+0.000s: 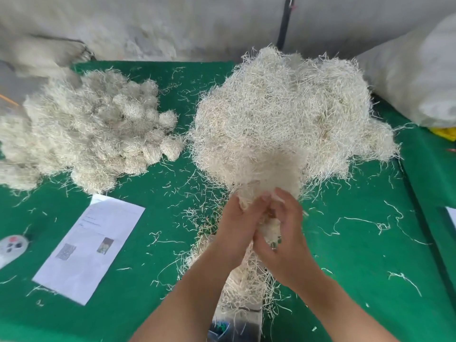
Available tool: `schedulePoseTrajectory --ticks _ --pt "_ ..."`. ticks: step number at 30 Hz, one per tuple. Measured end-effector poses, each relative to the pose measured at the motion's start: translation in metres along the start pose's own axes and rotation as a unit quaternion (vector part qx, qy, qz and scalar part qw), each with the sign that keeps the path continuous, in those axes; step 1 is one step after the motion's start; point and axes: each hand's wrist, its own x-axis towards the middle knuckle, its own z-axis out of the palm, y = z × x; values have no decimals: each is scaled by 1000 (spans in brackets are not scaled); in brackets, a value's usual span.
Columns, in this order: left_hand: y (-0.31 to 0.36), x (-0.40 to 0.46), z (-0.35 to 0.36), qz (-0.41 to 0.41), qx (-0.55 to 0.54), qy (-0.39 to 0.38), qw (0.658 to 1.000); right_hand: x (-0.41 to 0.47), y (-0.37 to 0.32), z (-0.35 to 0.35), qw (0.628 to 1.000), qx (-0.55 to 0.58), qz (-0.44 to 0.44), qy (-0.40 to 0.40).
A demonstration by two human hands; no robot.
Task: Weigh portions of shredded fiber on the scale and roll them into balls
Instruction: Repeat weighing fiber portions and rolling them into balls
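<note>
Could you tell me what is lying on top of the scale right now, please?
A loose heap of shredded fiber covers the scale; only its near edge shows. The platform is hidden under the fiber and both hands, left hand and right hand.

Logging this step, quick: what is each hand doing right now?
Left hand: curled round a fiber clump, holding it.
Right hand: curled round the same clump, holding it.
</note>
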Motion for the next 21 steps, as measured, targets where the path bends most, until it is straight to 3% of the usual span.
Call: schedulePoseTrajectory --ticks 3,6,9,11,14,21 --pt "-1 7 -13 -29 -35 41 998 6 12 -8 997 -64 36 29" --pt "5 8 -25 -20 -46 -25 998 30 22 -12 967 -201 129 -84" --pt "14 8 -34 31 36 -26 999 62 34 -7 910 -374 79 -159" --pt "20 12 -43 61 67 35 995 80 35 -9 910 -370 108 -150" --pt "28 19 -62 40 51 119 991 95 39 -14 904 -388 92 -155" --pt "37 40 -92 23 102 168 980 110 55 -33 887 -420 3 -194"
